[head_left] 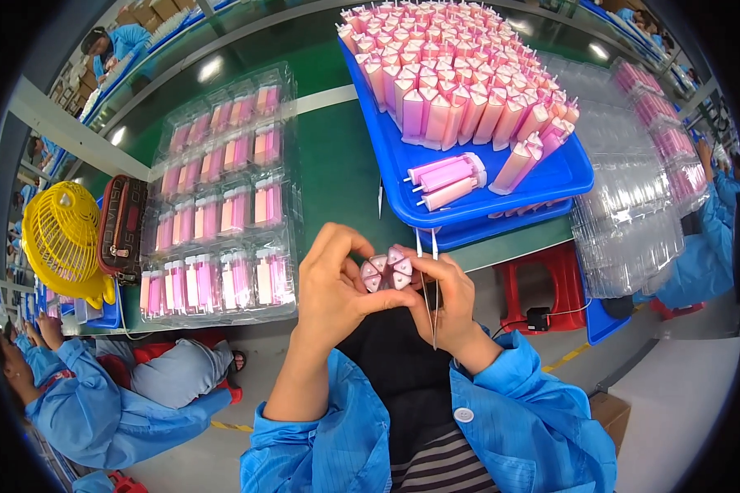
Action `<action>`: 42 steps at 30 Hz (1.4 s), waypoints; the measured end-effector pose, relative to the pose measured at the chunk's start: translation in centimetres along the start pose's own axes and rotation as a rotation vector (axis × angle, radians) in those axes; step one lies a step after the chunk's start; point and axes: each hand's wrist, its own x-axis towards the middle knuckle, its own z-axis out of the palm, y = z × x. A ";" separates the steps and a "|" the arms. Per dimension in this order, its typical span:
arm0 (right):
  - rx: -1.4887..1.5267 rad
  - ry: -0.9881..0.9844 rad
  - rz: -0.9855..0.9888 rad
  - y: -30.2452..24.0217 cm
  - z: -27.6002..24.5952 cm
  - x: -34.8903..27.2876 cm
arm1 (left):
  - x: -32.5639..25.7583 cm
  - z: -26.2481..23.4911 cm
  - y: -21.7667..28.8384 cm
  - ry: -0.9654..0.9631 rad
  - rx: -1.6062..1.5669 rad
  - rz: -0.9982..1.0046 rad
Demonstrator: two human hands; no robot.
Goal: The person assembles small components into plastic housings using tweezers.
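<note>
Between both hands, just in front of my body, is a bundle of pink wedge-shaped tubes with its end facing up. My left hand is closed around the bundle's left side, the thumb lying along its near edge. On the other side my right hand pinches the same bundle. Metal tweezers are also tucked in my right hand, their tips pointing away from me. Just beyond, a blue tray carries many upright pink and peach tubes, plus several lying on their sides.
Left on the green bench sits a clear blister tray filled with tubes. A dark pouch and yellow fan stand beyond it. Stacked clear plastic trays lie right, near a red stool. Co-workers in blue sit at both sides.
</note>
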 end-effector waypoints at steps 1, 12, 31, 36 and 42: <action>-0.048 -0.032 -0.034 0.0 -0.1 0.1 | 0.2 0.3 0.3 0.001 -0.050 0.001; 0.264 0.033 -0.024 0.0 0.2 -1.1 | -1.8 1.6 0.8 0.139 -0.616 -0.144; 0.633 -0.279 0.461 -4.6 -2.9 -0.4 | -2.7 3.1 -1.7 0.447 0.321 0.552; 0.366 -0.194 0.587 -3.3 -5.2 0.4 | -3.3 2.4 -0.6 0.274 0.008 0.324; 0.648 0.036 0.372 -4.0 -5.0 2.6 | -3.8 1.3 0.4 0.022 -0.174 0.146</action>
